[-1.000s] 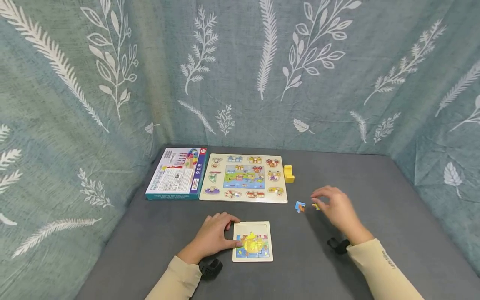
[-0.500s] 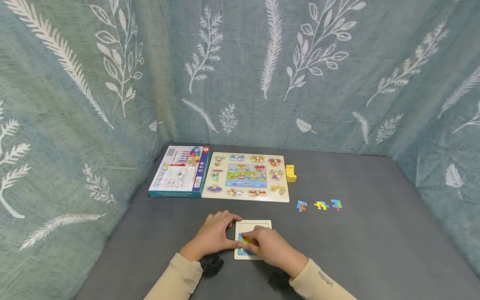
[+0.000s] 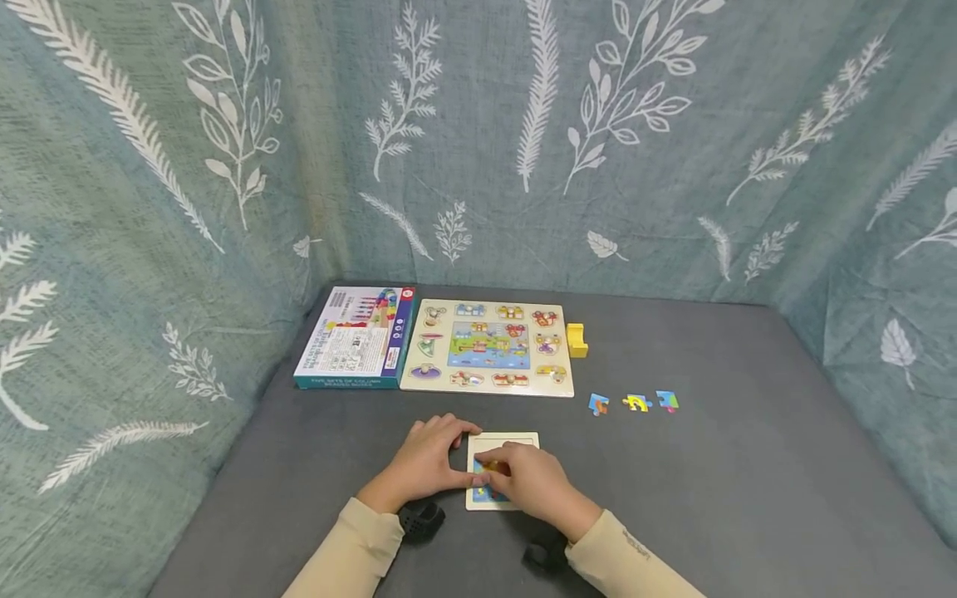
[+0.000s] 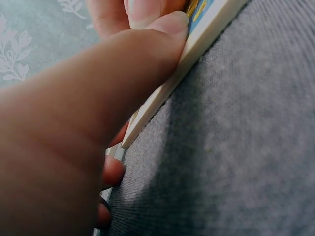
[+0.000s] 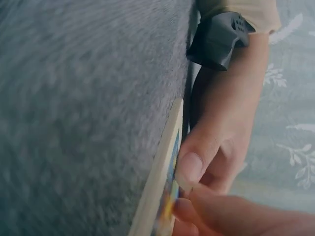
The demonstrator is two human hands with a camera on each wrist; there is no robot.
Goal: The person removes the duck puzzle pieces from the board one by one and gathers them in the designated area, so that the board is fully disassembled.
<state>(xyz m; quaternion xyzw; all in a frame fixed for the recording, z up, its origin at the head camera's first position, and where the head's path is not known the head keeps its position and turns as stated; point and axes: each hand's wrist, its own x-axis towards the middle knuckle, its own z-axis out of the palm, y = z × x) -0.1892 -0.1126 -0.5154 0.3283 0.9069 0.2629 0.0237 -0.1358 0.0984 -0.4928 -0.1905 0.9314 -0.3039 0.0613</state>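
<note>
A small jigsaw puzzle in a light wooden tray point(image 3: 504, 436) lies on the table, its blue and yellow picture partly covered by the hands. My left hand point(image 3: 426, 463) grips the tray at its left side, thumb over the left edge and fingers around the upper left corner. Over the picture, my right hand point(image 3: 532, 479) pinches at a yellowish puzzle piece point(image 3: 493, 467) between thumb and index finger; most of that piece is hidden. The two thumbs come close together in the right wrist view. Three loose pieces lie to the right: a blue-brown one point(image 3: 599, 404), a yellow one point(image 3: 637, 403) and a blue-green one point(image 3: 667, 400).
Behind the tray lies a larger wooden peg puzzle board point(image 3: 441, 342). A boxed toy set point(image 3: 351, 340) sits on its left, a yellow block point(image 3: 576, 340) on its right. A patterned cloth point(image 3: 486, 149) hangs around the dark grey table point(image 3: 718, 482).
From the loose pieces on the right, my right hand has moved left to the tray and pinches at the picture. The left hand has kept its hold on the tray.
</note>
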